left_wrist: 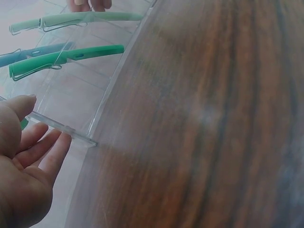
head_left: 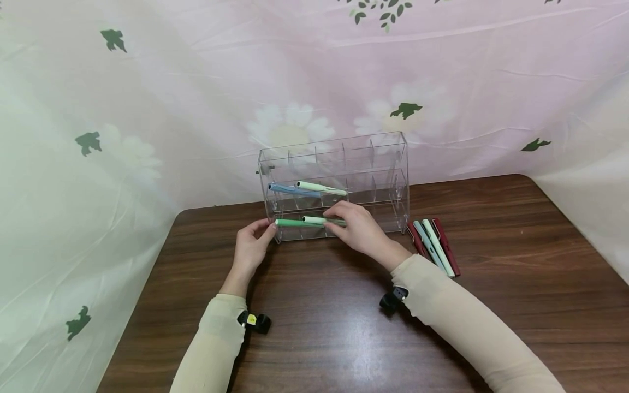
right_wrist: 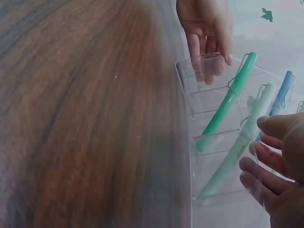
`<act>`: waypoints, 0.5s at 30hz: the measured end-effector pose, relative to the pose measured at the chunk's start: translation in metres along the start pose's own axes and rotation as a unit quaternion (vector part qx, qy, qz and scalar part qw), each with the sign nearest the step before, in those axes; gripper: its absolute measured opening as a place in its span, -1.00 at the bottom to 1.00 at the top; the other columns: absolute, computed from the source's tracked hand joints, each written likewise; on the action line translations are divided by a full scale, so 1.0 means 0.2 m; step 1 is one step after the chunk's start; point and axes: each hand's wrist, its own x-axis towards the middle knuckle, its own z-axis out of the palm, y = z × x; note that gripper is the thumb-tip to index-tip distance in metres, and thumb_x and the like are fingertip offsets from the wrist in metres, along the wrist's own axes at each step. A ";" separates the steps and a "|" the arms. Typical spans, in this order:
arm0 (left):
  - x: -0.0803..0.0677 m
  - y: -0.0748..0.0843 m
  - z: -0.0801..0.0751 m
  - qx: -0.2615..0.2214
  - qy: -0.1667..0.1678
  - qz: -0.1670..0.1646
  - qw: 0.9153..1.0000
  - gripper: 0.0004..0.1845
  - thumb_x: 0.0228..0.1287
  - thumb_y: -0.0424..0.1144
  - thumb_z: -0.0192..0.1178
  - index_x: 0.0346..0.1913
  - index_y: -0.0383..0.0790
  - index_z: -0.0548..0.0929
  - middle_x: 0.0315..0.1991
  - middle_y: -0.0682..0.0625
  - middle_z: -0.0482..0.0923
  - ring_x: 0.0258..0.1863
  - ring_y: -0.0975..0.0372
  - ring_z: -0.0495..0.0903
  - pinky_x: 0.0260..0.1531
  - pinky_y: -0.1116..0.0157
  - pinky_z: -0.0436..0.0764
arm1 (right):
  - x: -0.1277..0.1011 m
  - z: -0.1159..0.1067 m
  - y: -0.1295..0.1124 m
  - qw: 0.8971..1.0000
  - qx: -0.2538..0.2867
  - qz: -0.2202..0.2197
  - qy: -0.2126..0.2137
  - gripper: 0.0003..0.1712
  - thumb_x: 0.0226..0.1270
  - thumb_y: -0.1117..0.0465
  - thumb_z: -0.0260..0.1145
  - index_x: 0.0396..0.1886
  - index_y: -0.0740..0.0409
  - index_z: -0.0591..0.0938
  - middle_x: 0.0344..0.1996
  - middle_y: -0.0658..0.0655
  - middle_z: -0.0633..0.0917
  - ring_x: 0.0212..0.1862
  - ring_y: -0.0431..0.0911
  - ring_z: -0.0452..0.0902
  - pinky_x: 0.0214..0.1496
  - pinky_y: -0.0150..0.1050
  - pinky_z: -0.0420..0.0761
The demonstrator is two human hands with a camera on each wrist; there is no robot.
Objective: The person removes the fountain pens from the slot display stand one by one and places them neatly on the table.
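A clear acrylic tiered pen organizer (head_left: 400, 194) stands at the table's back. My left hand (head_left: 251, 248) grips its left side wall, thumb and fingers on opposite faces. In the front tier, a green pen (right_wrist: 230, 102) and a pale green pen (right_wrist: 259, 107) lean inside the compartments. My right hand (head_left: 361, 226) is beside that pale green pen, thumb and fingers loosely bent with a gap between them in the right wrist view. Higher up, a blue pen (head_left: 290, 189) and another pale green pen (head_left: 321, 188) lean in the middle tier.
Right of the organizer, several capped pens lie side by side on the brown wooden table (head_left: 314, 338), including a dark red pen (head_left: 446, 245), a grey-blue pen (head_left: 428, 243) and a pale green pen (head_left: 439, 248). Behind hangs a floral cloth (head_left: 211, 109).
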 end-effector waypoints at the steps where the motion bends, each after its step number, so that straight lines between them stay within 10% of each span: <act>1: 0.00 0.00 0.00 0.000 -0.001 0.000 1.000 -0.59 0.60 -0.18 0.29 0.32 -0.37 0.69 0.21 -0.32 0.72 0.12 0.00 0.68 -0.21 0.51 0.61 | 0.00 0.00 0.00 1.000 -0.002 0.001 -0.001 -0.72 0.46 0.17 0.50 0.06 0.22 0.81 -0.02 0.16 0.83 0.05 0.10 0.78 0.16 0.11 0.72; 15: 0.00 0.00 0.00 -0.003 -0.004 -0.003 1.000 -0.58 0.61 -0.18 0.28 0.33 -0.37 0.68 0.25 -0.33 0.70 0.17 -0.01 0.69 -0.16 0.49 0.64 | 0.02 0.04 -0.01 1.000 -0.001 0.012 -0.007 -0.77 0.44 0.20 0.52 0.02 0.16 0.82 -0.07 0.12 0.82 -0.01 0.05 0.76 0.14 0.08 0.73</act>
